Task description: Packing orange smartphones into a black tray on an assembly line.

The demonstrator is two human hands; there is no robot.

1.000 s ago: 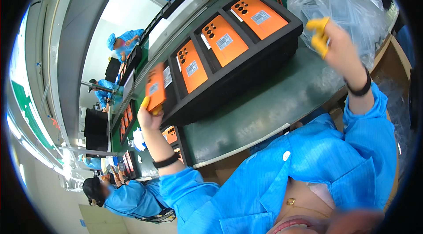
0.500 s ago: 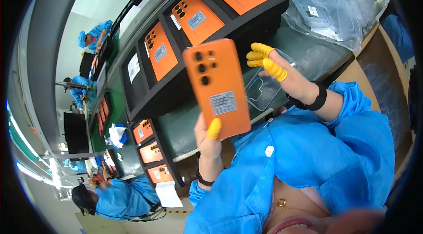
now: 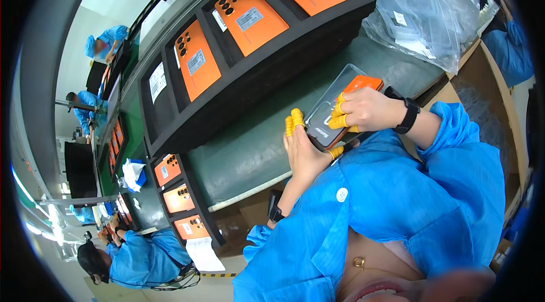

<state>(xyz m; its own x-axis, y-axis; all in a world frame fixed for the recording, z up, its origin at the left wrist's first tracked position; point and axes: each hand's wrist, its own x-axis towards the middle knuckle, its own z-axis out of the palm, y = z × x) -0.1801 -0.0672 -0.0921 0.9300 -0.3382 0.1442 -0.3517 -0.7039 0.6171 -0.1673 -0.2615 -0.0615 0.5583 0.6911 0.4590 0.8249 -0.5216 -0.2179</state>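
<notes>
My left hand [image 3: 304, 151], with yellow finger cots, grips the near left end of a phone [image 3: 325, 130], its thumb along the lower edge. On the phone's upturned side a dark surface with white print shows, and orange shows at its far right end. My right hand [image 3: 360, 110], also in yellow finger cots, is closed over the phone's right part, with fingertips on the dark surface; its fingers hide much of it. A clear plastic case [image 3: 339, 84] lies against the phone on the far side. Whether the phone sits inside it I cannot tell.
A black foam tray [image 3: 255, 57] holds several orange phones beyond my hands on the green worktop [image 3: 250, 143]. A smaller tray [image 3: 207, 217] with phones stands left. Clear cases in a plastic bag [image 3: 414, 6] lie at far right, above a cardboard box [image 3: 494, 75]. Co-workers sit at left.
My left hand has lowered the phone rightward to the clear case and the phone's dark side now shows. My right hand has moved from beside the case onto the phone.
</notes>
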